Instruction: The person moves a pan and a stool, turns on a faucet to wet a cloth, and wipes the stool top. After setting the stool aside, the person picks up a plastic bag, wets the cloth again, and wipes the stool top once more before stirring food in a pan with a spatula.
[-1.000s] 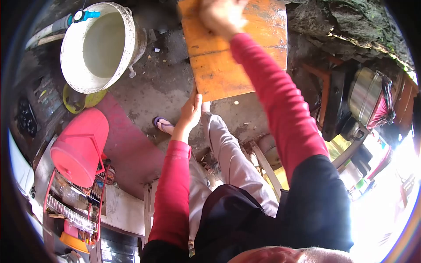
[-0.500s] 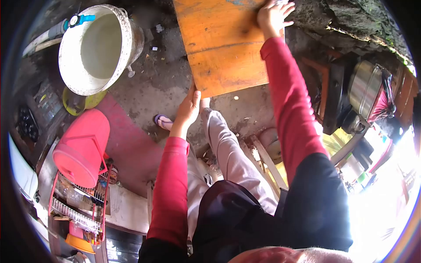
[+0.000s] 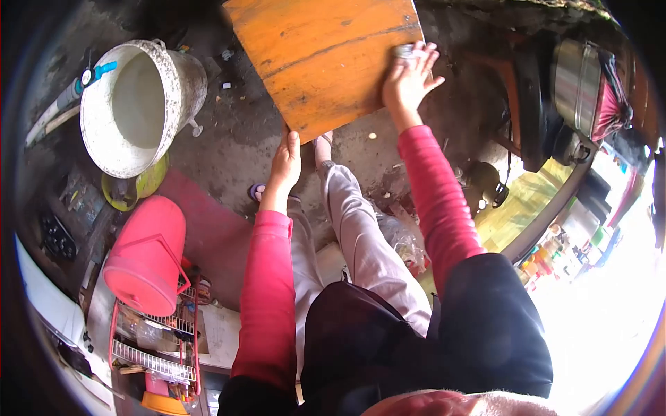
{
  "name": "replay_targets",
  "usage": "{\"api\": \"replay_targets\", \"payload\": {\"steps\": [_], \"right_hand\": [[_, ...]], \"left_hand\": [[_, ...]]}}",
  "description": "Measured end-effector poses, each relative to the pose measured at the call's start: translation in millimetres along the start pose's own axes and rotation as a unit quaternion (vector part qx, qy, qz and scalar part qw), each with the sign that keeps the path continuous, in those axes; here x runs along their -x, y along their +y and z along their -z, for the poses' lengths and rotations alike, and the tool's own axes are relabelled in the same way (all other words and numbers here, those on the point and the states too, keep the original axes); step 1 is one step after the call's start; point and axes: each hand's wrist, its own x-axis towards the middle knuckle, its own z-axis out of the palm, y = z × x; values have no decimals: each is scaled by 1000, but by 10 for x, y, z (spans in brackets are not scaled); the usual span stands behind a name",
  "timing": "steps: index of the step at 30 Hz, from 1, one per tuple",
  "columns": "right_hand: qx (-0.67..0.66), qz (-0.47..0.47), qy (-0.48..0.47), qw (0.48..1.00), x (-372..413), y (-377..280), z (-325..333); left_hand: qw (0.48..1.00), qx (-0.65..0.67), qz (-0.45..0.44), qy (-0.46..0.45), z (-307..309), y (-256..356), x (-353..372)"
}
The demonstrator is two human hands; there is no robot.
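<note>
The left hand [image 3: 285,168] clasps the orange board [image 3: 326,66] by one corner; to its right, the right hand [image 3: 408,84], spread over some pale item [image 3: 402,51], might press that corner loose.

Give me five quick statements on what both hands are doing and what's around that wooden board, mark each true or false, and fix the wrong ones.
1. The left hand holds the orange wooden board near its lower corner. True.
2. The right hand is closed in a fist. False: its fingers are spread, over the board's face near the right edge.
3. The white bucket is right of the board in the view. False: it is to the left.
4. The pink bucket has a handle. True.
5. Both forearms are in black sleeves. False: the forearm sleeves are red.
</note>
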Motion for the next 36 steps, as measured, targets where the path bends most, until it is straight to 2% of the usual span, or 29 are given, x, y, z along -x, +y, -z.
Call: {"api": "replay_targets", "payload": {"steps": [2,3,4,5,6,8,11,13,14,16,18,20,22,23,24,25,26,27,28,29,30,32,33,34,35,36], "right_hand": [[2,124,-69,990,318,-501,32],[32,206,-128,970,593,-760,-12],[-7,276,-223,935,830,-1022,1],[-112,306,-248,912,982,-1234,49],[-127,295,-230,919,1014,-1223,-15],[-59,290,-241,924,884,-988,4],[-23,128,-82,988,320,-153,67],[-3,37,-17,999,-50,266,77],[24,38,-12,999,-101,273,37],[46,144,-53,987,57,-56,6],[-156,292,-177,927,598,-422,-341],[-34,425,-260,867,865,-982,42],[-100,414,-274,862,767,-891,76],[-31,404,-280,870,648,-732,110],[79,331,-324,883,451,-577,243],[133,302,-233,915,302,-229,135],[51,237,-125,962,83,132,106],[40,165,-89,981,-144,418,160],[-10,138,-27,990,-352,728,-28],[0,94,-40,995,-454,625,-30],[10,50,-53,997,-575,425,-14],[2,165,-71,984,-551,-277,-85],[-3,268,-59,962,-418,-777,-76],[-84,288,-129,945,-338,-1144,-268],[-115,314,-167,928,-258,-1519,-158],[-147,368,-142,907,-211,-1739,-282]], "left_hand": [[992,122,-9,31,-106,-259,-82],[993,121,-15,1,-67,-393,-110],[992,122,-22,-30,-33,-497,-168],[992,93,-75,-34,-49,-598,-208],[992,46,-109,-40,85,-419,-150],[992,-115,12,-47,184,-20,-70],[989,-133,34,-47,213,105,-29],[991,-127,30,-43,184,68,-38],[993,-112,26,-36,157,14,-39],[997,-73,18,-19,90,-114,-61],[998,-57,23,-29,94,-221,-82],[994,-78,44,-61,158,-210,-106],[983,-122,74,-119,301,76,-68],[982,-122,75,-119,274,51,-59],[987,-135,40,-83,243,-10,-57],[988,-145,4,-42,239,-28,-74],[989,-143,2,-40,239,-3,-80],[990,-132,20,-53,233,29,-68],[990,-119,38,-65,228,72,-51],[988,-111,70,-80,243,173,-15],[991,-100,61,-70,219,167,-20],[995,-75,35,-52,178,112,-23],[996,-69,29,-48,184,93,-36],[996,-65,24,-49,197,86,-37],[996,-63,22,-51,206,93,-45],[997,-60,20,-51,218,109,-42]]}}
